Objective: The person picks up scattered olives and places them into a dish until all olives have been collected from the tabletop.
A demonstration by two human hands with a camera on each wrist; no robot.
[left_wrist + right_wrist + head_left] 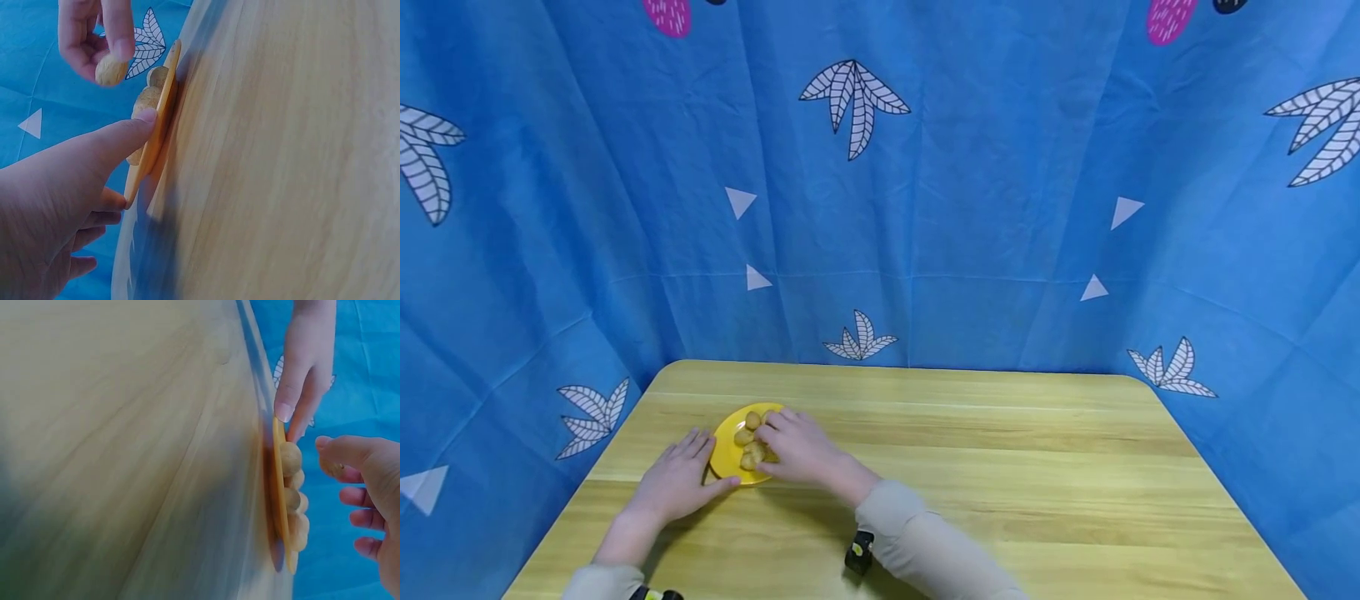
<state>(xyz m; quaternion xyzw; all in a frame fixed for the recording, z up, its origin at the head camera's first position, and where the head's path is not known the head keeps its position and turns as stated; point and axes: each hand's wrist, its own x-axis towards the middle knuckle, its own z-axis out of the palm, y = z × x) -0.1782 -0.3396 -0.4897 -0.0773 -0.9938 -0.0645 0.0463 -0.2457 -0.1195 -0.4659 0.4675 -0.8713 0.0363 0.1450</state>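
Observation:
A round yellow plate (pixel 724 459) lies on the table with several light brown walnuts (pixel 748 461) on it. Along the plate's left side rests my left hand (pixel 676 479), fingers extended and thumb stretched toward the near rim. In the left wrist view that thumb (pixel 128 134) touches the plate's edge. My right hand (pixel 801 447) is over the plate's right part. Between thumb and fingers it pinches one walnut (pixel 111 70), held above the others in the left wrist view. In the right wrist view this walnut (pixel 331 467) is partly hidden by the thumb.
The wooden table (pixel 1000 483) extends far to the right of the plate. A blue curtain (pixel 985 208) with leaf and triangle prints hangs behind it and at both sides. A black wrist device (pixel 859 552) sits at the right sleeve.

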